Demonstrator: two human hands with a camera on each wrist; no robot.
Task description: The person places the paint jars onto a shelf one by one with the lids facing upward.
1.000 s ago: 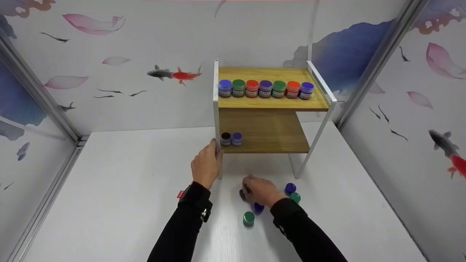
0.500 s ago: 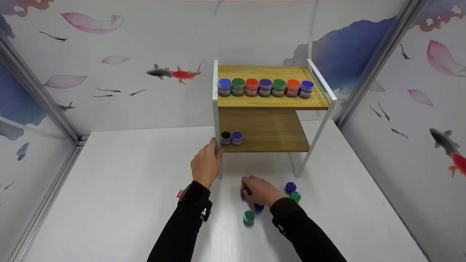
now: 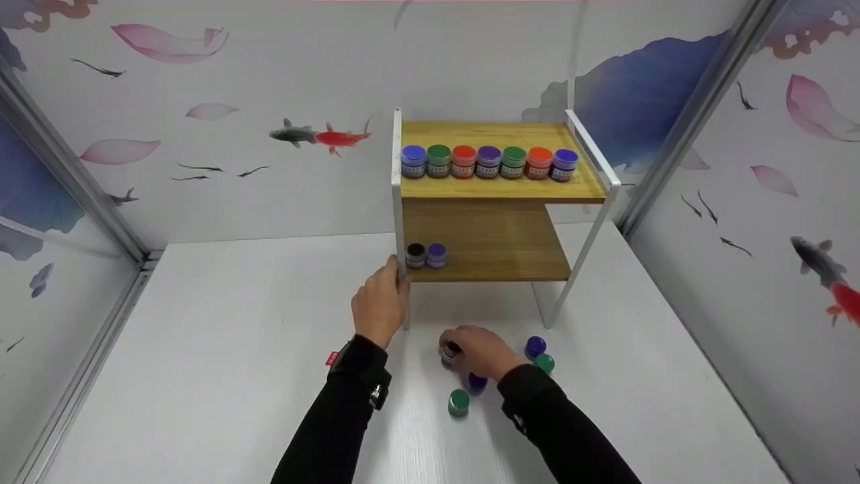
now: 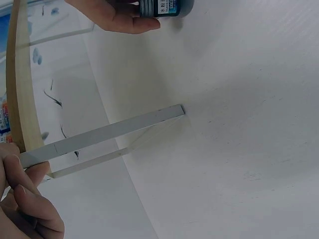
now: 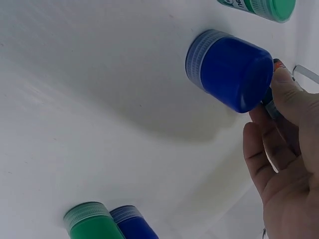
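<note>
My left hand (image 3: 379, 304) grips the left front leg of a two-tier shelf (image 3: 487, 238) at lower-board height; its curled fingers (image 4: 32, 199) show in the left wrist view. On the table before the shelf, my right hand (image 3: 482, 351) holds a small dark-lidded paint jar (image 3: 449, 355) between thumb and fingers. The left wrist view shows that jar's label (image 4: 167, 7); in the right wrist view it is mostly hidden behind a blue jar (image 5: 229, 69). That blue jar stands just below the right hand, beside a green jar (image 3: 459, 402).
Another blue jar (image 3: 535, 347) and green jar (image 3: 545, 364) stand together right of the right hand. Several coloured jars (image 3: 488, 162) line the upper board. A black-lidded jar (image 3: 416, 255) and a purple-lidded jar (image 3: 437, 255) stand at the lower board's left end.
The dark-lidded jar has turned in my right hand, its lid now toward the upper right. The right fingers have shifted slightly left. My left hand stays on the shelf leg.
</note>
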